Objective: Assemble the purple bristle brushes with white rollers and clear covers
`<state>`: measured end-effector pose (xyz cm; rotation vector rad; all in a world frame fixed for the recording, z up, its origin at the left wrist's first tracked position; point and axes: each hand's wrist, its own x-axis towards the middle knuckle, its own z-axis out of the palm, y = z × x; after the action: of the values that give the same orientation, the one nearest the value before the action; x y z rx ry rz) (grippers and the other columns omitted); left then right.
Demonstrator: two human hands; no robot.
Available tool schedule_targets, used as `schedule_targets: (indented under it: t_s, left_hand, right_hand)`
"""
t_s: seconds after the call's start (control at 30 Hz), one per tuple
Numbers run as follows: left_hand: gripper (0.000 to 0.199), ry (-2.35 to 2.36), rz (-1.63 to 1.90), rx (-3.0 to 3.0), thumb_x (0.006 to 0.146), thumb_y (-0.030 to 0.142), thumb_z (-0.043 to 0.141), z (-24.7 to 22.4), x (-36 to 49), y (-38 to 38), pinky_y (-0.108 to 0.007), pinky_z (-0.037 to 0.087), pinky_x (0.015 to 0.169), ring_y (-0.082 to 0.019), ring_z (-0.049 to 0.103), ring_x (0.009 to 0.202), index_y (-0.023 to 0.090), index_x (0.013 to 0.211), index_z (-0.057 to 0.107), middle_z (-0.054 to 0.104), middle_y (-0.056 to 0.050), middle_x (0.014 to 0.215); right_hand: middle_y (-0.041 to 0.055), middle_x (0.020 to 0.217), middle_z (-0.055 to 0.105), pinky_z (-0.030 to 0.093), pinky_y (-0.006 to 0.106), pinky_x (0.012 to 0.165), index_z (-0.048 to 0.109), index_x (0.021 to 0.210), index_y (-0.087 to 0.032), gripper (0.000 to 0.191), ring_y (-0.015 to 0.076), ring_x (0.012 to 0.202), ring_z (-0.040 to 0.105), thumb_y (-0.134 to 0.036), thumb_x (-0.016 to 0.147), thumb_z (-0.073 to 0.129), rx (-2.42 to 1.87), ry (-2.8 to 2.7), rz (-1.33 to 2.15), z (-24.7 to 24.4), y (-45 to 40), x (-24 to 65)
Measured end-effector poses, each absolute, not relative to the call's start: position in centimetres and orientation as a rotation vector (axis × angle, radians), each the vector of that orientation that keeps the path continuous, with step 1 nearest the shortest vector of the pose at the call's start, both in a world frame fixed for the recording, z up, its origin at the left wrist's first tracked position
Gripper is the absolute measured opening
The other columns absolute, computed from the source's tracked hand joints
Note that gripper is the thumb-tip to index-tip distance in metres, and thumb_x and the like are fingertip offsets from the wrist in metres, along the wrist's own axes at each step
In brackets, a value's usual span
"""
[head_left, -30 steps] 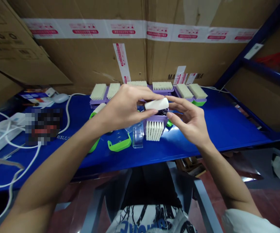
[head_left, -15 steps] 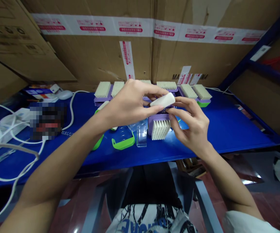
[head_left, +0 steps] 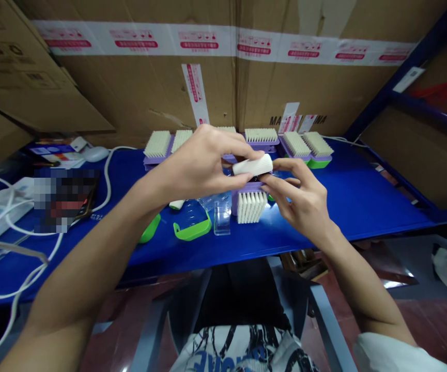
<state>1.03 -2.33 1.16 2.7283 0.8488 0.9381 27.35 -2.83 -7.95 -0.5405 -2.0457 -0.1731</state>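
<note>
My left hand [head_left: 202, 165] is closed, thumb below and fingers above, on a white ribbed cylinder-like piece [head_left: 255, 165]. My right hand [head_left: 304, 199] has its fingers pressed together at the right end and underside of this piece. A small dark part shows between the fingertips there; what the right hand grips is mostly hidden. Just below the hands, a purple scrub brush [head_left: 251, 207] with pale bristles stands on the table. Beside it are a clear plastic piece [head_left: 222, 219] and a see-through container with a green rim [head_left: 194, 230].
Several bristled brushes [head_left: 261, 135] line the back of the blue table [head_left: 366, 196], against cardboard [head_left: 153, 88]. Another green part [head_left: 151, 228] lies near my left forearm. White cables [head_left: 107, 181] and a partly blurred-out object [head_left: 66, 201] are at left.
Both hands have come slightly left and down in view with the white piece, which now lies more level, its ribbed side showing. The view has shifted a little.
</note>
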Motion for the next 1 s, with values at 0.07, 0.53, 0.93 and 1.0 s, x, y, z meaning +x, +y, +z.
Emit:
schedule_targets:
  t_s: [0.07, 0.53, 0.93, 1.0]
  left_hand:
    - [0.029, 0.853, 0.896, 2.721, 0.100, 0.026, 0.074, 1.5, 1.0, -2.4, -0.029, 0.053, 0.073, -0.017, 0.074, 0.087, 0.021, 0.125, 0.090, 0.088, -0.004, 0.106]
    - [0.028, 0.887, 0.743, 2.808, 0.104, 0.038, 0.070, 1.8, 0.6, -2.2, -0.033, 0.055, 0.079, -0.021, 0.077, 0.087, 0.032, 0.121, 0.091, 0.087, -0.004, 0.107]
    - [0.027, 0.855, 0.749, 2.772, 0.106, 0.035, 0.069, 1.8, 0.6, -1.9, -0.033, 0.059, 0.084, -0.023, 0.082, 0.098, 0.033, 0.122, 0.092, 0.089, -0.004, 0.115]
    - [0.026, 0.868, 0.756, 2.764, 0.107, 0.036, 0.070, 1.8, 0.7, -1.9, -0.032, 0.059, 0.082, -0.022, 0.081, 0.096, 0.033, 0.121, 0.092, 0.089, -0.004, 0.114]
  right_hand:
    - [0.0116, 0.128, 0.074, 0.073, 0.028, 0.078, 0.080, 0.126, -0.024, 0.014, 0.0197, 0.109, 0.078, -0.021, 0.113, 0.075, -0.544, -2.054, -0.174, -7.8, -2.8, 27.3]
    - [0.0059, 0.130, 0.085, 0.077, 0.037, 0.085, 0.073, 0.143, -0.032, 0.040, 0.0240, 0.111, 0.086, -0.024, 0.106, 0.087, -0.521, -1.787, 0.056, -9.9, -2.6, 26.2]
    - [0.0077, 0.135, 0.081, 0.075, 0.043, 0.093, 0.076, 0.125, -0.030, 0.018, 0.0245, 0.115, 0.082, -0.023, 0.110, 0.081, -0.537, -1.863, 0.080, -9.6, -2.3, 26.6]
    - [0.0093, 0.139, 0.080, 0.075, 0.045, 0.095, 0.078, 0.128, -0.031, 0.021, 0.0262, 0.120, 0.082, -0.017, 0.112, 0.076, -0.530, -1.885, -0.066, -9.6, -2.6, 26.5]
